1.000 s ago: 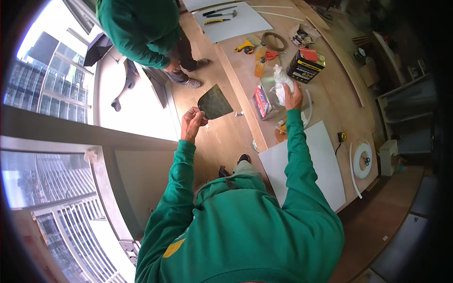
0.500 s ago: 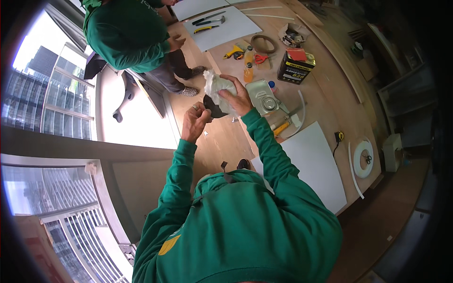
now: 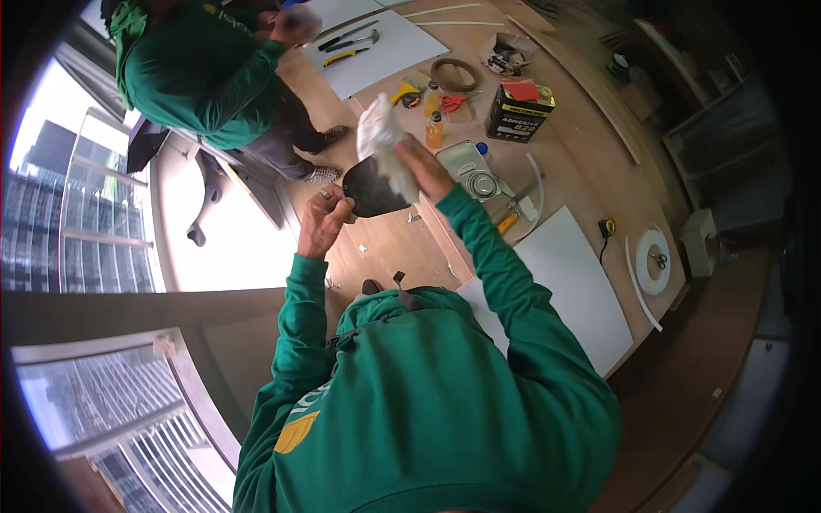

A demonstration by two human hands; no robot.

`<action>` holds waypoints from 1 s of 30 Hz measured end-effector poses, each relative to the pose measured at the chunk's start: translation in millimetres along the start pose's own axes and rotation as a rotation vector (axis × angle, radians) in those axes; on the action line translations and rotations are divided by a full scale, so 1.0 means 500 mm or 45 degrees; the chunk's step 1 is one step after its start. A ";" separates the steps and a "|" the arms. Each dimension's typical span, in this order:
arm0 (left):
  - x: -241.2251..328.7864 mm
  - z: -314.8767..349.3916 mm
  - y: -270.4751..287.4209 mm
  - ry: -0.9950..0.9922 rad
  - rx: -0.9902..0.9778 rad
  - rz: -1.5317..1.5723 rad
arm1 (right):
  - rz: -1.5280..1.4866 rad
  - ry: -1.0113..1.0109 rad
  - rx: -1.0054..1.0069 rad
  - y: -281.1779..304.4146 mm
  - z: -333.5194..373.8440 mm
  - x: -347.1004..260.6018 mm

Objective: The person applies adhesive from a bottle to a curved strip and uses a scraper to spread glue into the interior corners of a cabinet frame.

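In front of me my left hand (image 3: 320,224) pinches the edge of a dark, flat plate with rounded corners (image 3: 373,191). It is closed on the plate's left side, with a ring on one finger. My right hand (image 3: 426,171) is closed round a crumpled white cloth (image 3: 379,135), blurred by motion. The cloth overlaps the plate's upper right part; I cannot tell whether they touch. Both are held up in the air over the wooden floor, left of the workbench.
The workbench (image 3: 571,167) on my right carries a black adhesive can (image 3: 518,120), orange bottles (image 3: 434,130), red-handled scissors (image 3: 453,103), a metal tray (image 3: 462,162), a white panel (image 3: 556,282) and a white strip roll (image 3: 654,263). A co-worker in green (image 3: 192,77) stands at far left.
My right hand with the cloth has shifted against the plate, and more of the plate's dark face shows. The co-worker's hand has risen. The whole view has turned slightly.
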State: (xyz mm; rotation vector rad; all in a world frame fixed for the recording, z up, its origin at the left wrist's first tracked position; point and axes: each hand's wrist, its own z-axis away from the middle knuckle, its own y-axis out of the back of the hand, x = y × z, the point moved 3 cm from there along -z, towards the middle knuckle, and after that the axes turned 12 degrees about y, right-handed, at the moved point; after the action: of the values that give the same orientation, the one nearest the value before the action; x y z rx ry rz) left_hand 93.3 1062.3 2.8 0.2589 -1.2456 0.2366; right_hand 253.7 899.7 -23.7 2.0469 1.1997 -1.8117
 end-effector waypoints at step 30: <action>0.091 -0.057 0.349 -0.389 -0.126 -0.328 | -1.154 -0.194 0.324 -0.045 -0.064 0.184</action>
State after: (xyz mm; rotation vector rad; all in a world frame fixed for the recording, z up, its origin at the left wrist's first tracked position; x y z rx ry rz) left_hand 77.3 1238.2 48.8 0.3763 -1.5049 -0.0904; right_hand 258.9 975.4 -88.7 1.4960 2.1614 -2.5242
